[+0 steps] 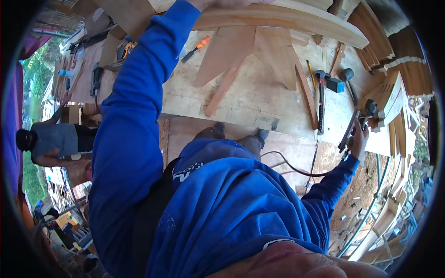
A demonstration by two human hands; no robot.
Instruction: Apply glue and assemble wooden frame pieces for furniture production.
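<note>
My left arm reaches across to the far side of the workbench (pixel 185 99). My left hand (pixel 227 2) rests at a curved wooden beam (pixel 296 19), mostly cut off by the upper edge, its fingers hard to read. Off to the right, my right hand (pixel 359 139) is closed around what looks like an air nail gun (pixel 370 109), with a round black head and a long dark magazine. Near it on the bench lie a claw hammer (pixel 321 95), a black mallet (pixel 347 76), a small blue-and-black box (pixel 335 85) and a yellow pencil (pixel 310 73).
Flat wooden pieces (pixel 227 53) lie below the beam, beside an orange-handled chisel (pixel 197 47). A dark hose (pixel 296 170) loops past my body towards the right hand. Stacked timber (pixel 394 102) stands at the right. Another person (pixel 55 141) is at the left.
</note>
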